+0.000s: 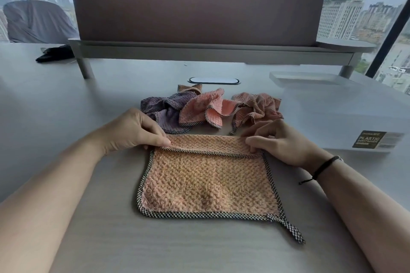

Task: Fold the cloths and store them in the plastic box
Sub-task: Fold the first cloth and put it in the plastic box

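Note:
An orange cloth [206,182] with a checked black-and-white border lies flat on the table in front of me, its far edge turned over toward me in a narrow fold. My left hand [135,129] pinches the folded edge at its left corner. My right hand [279,139] pinches it at the right corner. Behind it lie crumpled cloths: a purple cloth [162,111], a pink cloth [204,106] and a dusty-pink cloth [257,106]. The translucent plastic box [346,115] with a dark label stands to the right, closed with its lid on.
A brown desk divider [197,9] on a raised shelf runs across the back. A cable port [214,80] is set in the table behind the cloths. A dark object [54,53] lies far left. A covered chair [37,21] stands beyond, by the windows.

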Motion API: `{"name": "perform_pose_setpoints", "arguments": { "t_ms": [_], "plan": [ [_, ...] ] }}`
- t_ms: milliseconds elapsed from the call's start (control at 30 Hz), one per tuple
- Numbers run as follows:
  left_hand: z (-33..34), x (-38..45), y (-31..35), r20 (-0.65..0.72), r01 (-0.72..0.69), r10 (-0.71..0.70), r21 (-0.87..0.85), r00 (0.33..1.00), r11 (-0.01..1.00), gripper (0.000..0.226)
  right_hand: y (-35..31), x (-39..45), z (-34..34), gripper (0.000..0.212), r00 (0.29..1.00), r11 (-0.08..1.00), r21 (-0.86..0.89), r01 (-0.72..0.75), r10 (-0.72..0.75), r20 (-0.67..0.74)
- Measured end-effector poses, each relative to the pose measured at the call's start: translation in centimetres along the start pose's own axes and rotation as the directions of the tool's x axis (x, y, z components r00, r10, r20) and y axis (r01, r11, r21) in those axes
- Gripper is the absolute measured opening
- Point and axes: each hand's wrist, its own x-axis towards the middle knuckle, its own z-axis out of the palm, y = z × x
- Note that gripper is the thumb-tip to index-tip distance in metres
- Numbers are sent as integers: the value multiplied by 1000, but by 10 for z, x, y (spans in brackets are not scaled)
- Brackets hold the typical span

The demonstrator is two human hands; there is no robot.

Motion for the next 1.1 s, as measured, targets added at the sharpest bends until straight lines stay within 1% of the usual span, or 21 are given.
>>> {"name": "perform_pose_setpoints", "arguments": {
  "t_ms": [67, 133, 233, 300, 333, 367, 467, 533, 567, 667, 733, 833, 933, 967, 1000, 1067, 1100],
  "plan": [
    [0, 1, -1, -26, -18, 19, 45, 999, 999, 47, 1, 0, 3, 29, 999, 997, -80, 21, -24, -46],
    [0, 2, -4, -57, 0, 7, 107, 998, 994, 45, 2, 0, 5, 32, 997, 989, -146, 29, -39, -70],
    [-1, 3, -7, -84, 18, -5, 152, 996, 988, 43, 5, 2, 5, 32, 996, 985, -170, 34, -47, -73],
    [0, 5, -7, -91, 19, -2, 185, 996, 983, 25, 5, 1, 6, 29, 996, 983, -176, 42, -55, -67],
    [2, 5, -6, -99, 9, 12, 211, 995, 978, 17, 4, 1, 6, 28, 996, 984, -172, 54, -67, -67],
    [4, 5, -4, -118, -2, 31, 243, 992, 970, 16, 3, 1, 6, 27, 993, 983, -168, 71, -85, -76],
    [11, 4, 3, -160, -90, 144, 308, 976, 947, 23, -3, 1, 8, 21, 971, 978, -156, 139, -166, -174],
    [18, 4, 7, -128, -159, 202, 284, 971, 945, 17, -8, 2, 12, 16, 954, 969, -171, 177, -212, -212],
    [22, 4, 9, -95, -175, 207, 265, 974, 948, 10, -9, 2, 14, 16, 955, 964, -188, 187, -224, -193],
    [33, 5, 9, 21, -179, 180, 274, 983, 945, 12, -9, 1, 20, 15, 984, 966, -200, 164, -173, -30],
    [34, 7, 7, 59, -166, 156, 284, 986, 944, 19, -7, 0, 21, 16, 990, 972, -186, 141, -142, 5],
    [34, 7, 6, 43, -154, 148, 265, 988, 952, 25, -12, -1, 19, 17, 984, 962, -228, 152, -169, -54],
    [37, 5, 10, -6, -188, 196, 267, 981, 945, 18, -33, -6, 17, 27, 959, 959, -185, 216, -244, -142],
    [38, 4, 13, -16, -197, 208, 254, 978, 947, 15, -43, -11, 16, 29, 957, 958, -136, 251, -267, -114],
    [38, 3, 16, -20, -207, 218, 239, 976, 949, 13, -53, -16, 16, 31, 958, 957, -67, 281, -283, -36],
    [41, 1, 25, 9, -223, 226, 189, 974, 956, 11, -70, -26, 20, 35, 936, 958, 49, 284, -288, 202],
    [43, 0, 29, 34, -222, 219, 154, 975, 963, 11, -75, -30, 23, 36, 910, 959, 59, 279, -283, 304]
  ]
}}
